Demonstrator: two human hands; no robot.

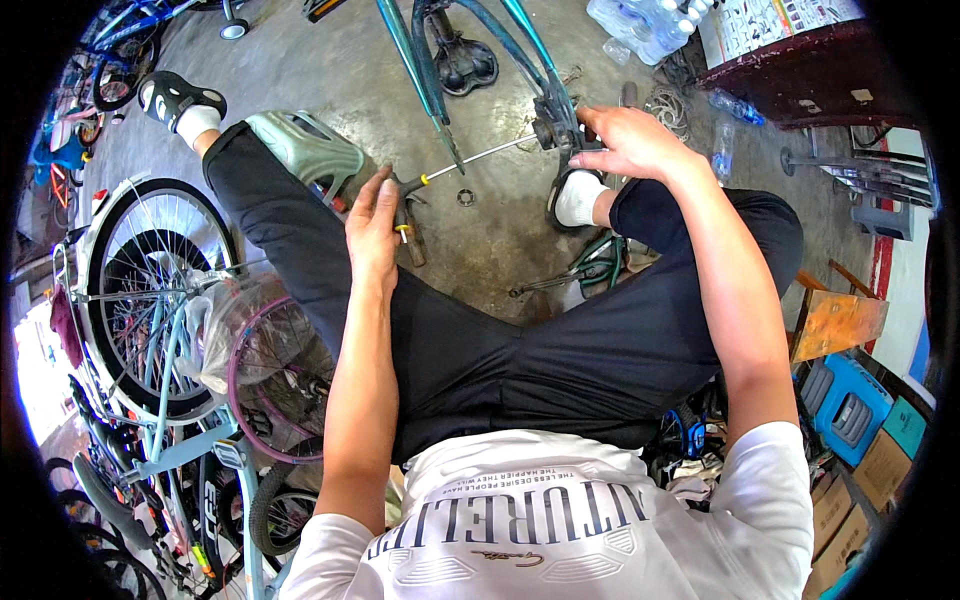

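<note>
A screwdriver with a black and yellow handle and a long metal shaft reaches from my left hand toward the dark bottom bracket area of a bicycle frame. The fingers of my left hand are closed at its handle end. My right hand grips the frame's dark end, thumb on the near side and fingers on the far side. The teal bicycle frame lies upside down, its saddle toward the floor. Where exactly the screwdriver tip touches is too small to tell.
Beneath my left hand lies a hammer-like tool, with a small ring beside it. A pale green stool stands left. Bicycle wheels crowd the left side. Bottles, a dark red table and a blue stool are at right.
</note>
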